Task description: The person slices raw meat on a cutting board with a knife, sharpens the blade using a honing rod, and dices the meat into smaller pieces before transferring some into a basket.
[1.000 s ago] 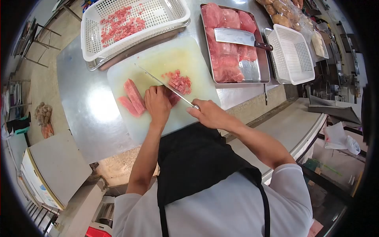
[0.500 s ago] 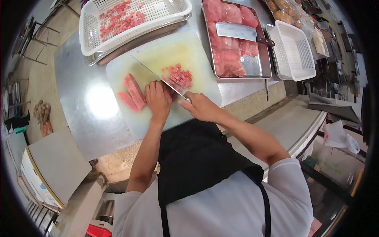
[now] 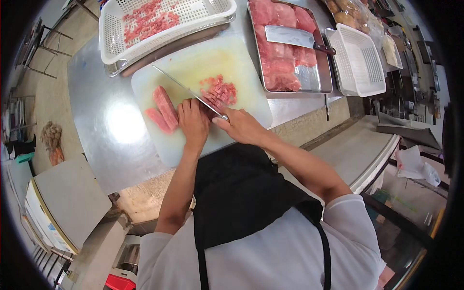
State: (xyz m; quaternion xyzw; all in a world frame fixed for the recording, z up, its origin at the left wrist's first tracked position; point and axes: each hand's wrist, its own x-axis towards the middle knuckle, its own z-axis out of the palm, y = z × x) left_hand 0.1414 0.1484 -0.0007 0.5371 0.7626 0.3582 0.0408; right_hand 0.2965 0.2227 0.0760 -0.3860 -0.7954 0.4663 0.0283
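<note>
My right hand [image 3: 240,126] is wrapped round the handle of a long thin knife [image 3: 181,85], whose blade points to the upper left over the cutting board [image 3: 237,58]. Curled fingers of my left hand [image 3: 193,124] press on a piece of meat beside the blade; most of that piece is hidden under the hand. Just beyond the blade lies a small heap of diced meat [image 3: 220,92]. Two meat strips [image 3: 166,108] rest on the board to the left of my left hand.
Behind the board, a white perforated basket [image 3: 193,24] holds diced meat. A metal tray [image 3: 326,72] at the right carries large meat pieces with a cleaver [image 3: 290,36] across them. Beside it stand a white basket [image 3: 356,60] and bagged potatoes [image 3: 345,18].
My right hand and the knife handle have moved left, closer to my left hand. The blade has shifted left too. My left hand stays nearly in place on the meat.
</note>
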